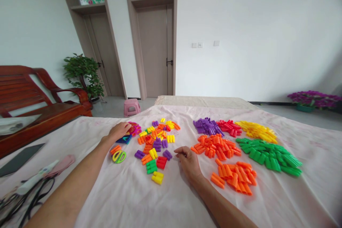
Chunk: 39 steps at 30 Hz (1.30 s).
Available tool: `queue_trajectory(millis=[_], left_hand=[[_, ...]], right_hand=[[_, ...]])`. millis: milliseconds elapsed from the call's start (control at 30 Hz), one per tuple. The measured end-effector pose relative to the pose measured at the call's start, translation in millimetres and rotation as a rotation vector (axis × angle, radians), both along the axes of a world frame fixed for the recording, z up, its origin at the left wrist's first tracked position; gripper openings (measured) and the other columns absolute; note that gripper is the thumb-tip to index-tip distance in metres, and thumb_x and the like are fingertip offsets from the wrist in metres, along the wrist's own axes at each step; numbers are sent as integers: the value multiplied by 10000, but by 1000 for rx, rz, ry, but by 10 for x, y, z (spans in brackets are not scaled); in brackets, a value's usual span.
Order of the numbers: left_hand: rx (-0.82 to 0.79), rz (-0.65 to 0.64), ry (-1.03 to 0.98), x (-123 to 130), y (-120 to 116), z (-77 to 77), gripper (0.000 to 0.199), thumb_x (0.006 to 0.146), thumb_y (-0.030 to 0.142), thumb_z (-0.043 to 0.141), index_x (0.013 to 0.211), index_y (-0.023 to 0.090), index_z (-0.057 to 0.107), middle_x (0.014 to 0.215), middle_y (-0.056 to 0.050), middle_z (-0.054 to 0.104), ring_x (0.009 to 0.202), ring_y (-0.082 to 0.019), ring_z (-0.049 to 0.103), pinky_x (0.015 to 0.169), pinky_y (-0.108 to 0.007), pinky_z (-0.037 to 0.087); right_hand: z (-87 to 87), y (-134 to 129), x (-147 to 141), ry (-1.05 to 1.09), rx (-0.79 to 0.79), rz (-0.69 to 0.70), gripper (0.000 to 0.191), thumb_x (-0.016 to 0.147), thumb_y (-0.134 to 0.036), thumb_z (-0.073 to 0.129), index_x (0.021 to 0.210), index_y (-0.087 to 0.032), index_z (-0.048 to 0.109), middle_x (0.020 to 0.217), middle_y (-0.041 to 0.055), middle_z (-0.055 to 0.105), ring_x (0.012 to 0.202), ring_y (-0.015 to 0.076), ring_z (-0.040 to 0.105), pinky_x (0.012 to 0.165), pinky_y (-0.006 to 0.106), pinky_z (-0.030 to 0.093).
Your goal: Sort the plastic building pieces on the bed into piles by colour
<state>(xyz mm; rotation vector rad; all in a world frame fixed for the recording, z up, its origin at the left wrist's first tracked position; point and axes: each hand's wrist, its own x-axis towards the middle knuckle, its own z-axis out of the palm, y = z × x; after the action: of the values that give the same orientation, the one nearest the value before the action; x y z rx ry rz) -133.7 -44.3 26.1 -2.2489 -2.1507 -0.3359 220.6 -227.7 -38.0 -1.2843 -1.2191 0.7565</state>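
My left hand (120,131) lies at the left of the cloth, its fingers together over a pile of flat colourful pieces; what they grip is hidden. Pink flower-shaped pieces (136,128) stick out past the fingertips, and a blue piece (124,139) shows below. My right hand (188,162) hovers beside a purple tube piece (167,155). Its index finger reaches left, the other fingers are loosely curled, and nothing shows in it. Between the hands are scattered purple, yellow, orange, red and green tube pieces (157,144). Green-and-yellow scissors handles (119,156) lie below my left hand.
Sorted piles stand at right: purple (207,127), red (229,127), yellow (257,131), green (269,155) and two orange ones (220,146). Black cords (37,196), a white device (37,178) and a dark flat object (20,159) lie at left. A pink stool (131,107) stands beyond.
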Motion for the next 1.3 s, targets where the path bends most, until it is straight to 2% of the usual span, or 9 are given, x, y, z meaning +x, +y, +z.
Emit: queue_trajectory(millis=[167, 267, 400, 567, 700, 800, 900, 1067, 1300], left_hand=[[101, 8, -51, 155, -114, 50, 543, 985, 445, 282, 1085, 181, 746, 1202, -158, 744, 1129, -302, 663, 977, -403, 478], [131, -159, -102, 376, -184, 27, 569, 1008, 436, 233, 1226, 201, 704, 1355, -108, 689, 1281, -242, 596, 1094, -345, 429], [40, -366, -146, 775, -223, -163, 604, 1001, 496, 309, 1453, 199, 577, 1544, -88, 558, 1439, -210, 475, 1197, -325, 339], [-70, -348, -176, 1216, -266, -443, 735, 967, 621, 338, 1507, 157, 521, 1573, -198, 497, 1481, -326, 426, 1201, -480, 324], [-94, -420, -207, 1447, -401, -431, 719, 984, 617, 295, 1529, 196, 500, 1634, -147, 428, 1531, -263, 354, 1236, -410, 279], [-113, -498, -225, 1408, -590, -318, 758, 972, 641, 312, 1567, 195, 459, 1670, -130, 369, 1551, -242, 312, 1252, -378, 258], [-111, -491, -223, 1142, -904, -308, 889, 863, 748, 463, 1615, 281, 382, 1714, -111, 266, 1587, -340, 185, 1267, -529, 186], [-202, -439, -190, 770, -1584, -657, 1290, 538, 819, 746, 1645, 469, 183, 1757, -52, 26, 1584, -456, -9, 1210, -708, 131], [-108, -354, -191, 1237, -1649, -849, 1295, 586, 866, 670, 1665, 370, 153, 1747, -166, -31, 1573, -481, -56, 1168, -754, 4]], right_hand=[[-5, 7, 0, 4, 13, -6, 298, 626, -238, 519, 789, -195, 764, 781, 71, 744, 753, 243, 695, 703, 344, 539], [-9, 15, -1, 5, 12, -8, 297, 625, -230, 520, 788, -192, 765, 790, 76, 747, 763, 244, 697, 714, 347, 537], [-6, 11, -6, 15, 10, -6, 304, 626, -224, 511, 792, -191, 763, 783, 73, 744, 744, 238, 695, 702, 342, 534], [6, -3, -2, 4, 11, -29, 293, 637, -233, 517, 790, -192, 764, 783, 72, 743, 745, 242, 691, 697, 342, 535], [-3, 4, 12, -6, 33, -38, 265, 652, -225, 530, 783, -201, 759, 785, 66, 745, 751, 237, 690, 706, 337, 538], [-26, 7, 20, -30, 54, -64, 279, 677, -231, 516, 816, -198, 755, 810, 71, 744, 774, 237, 686, 722, 341, 536], [-42, 2, 18, -66, 86, -112, 289, 736, -261, 510, 877, -190, 753, 881, 82, 747, 832, 233, 677, 781, 351, 536], [-35, 3, 1, -113, 114, -114, 341, 750, -251, 501, 986, -196, 741, 1030, 87, 736, 959, 224, 658, 833, 343, 532], [-49, 9, 2, -159, 137, -95, 335, 700, -203, 491, 919, -198, 743, 1020, 84, 725, 984, 230, 655, 886, 369, 524]])
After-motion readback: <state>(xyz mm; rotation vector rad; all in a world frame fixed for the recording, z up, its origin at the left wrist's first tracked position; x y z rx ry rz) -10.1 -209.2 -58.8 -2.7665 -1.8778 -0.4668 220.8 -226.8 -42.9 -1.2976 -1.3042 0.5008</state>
